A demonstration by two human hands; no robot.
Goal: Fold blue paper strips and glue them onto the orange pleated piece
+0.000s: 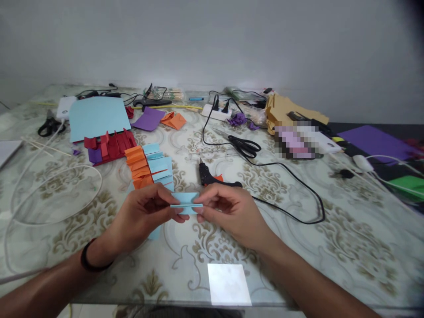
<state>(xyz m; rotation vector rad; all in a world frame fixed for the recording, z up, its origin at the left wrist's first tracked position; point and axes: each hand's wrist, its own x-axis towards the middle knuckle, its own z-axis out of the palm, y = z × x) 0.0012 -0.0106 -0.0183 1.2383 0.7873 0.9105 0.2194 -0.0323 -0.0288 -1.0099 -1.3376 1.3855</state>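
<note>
Between my two hands is a small piece of light-blue paper [186,198], folded with a crease running across it. My left hand [145,207] pinches its left end between thumb and fingers. On the right end, my right hand [228,207] grips it the same way. Just beyond my left hand lie folded orange paper pieces [138,165] and folded light-blue paper strips [157,163] on the table. A black glue gun [206,173] with an orange part rests past my right hand, its cord looping off to the right.
Black scissors [245,145] lie behind the glue gun, near a white power strip [217,112]. Folded red paper [112,145] and a light-blue sheet [99,117] are at the back left. A white cable [99,176] curls on the left. Brown paper [291,110] sits at the back right.
</note>
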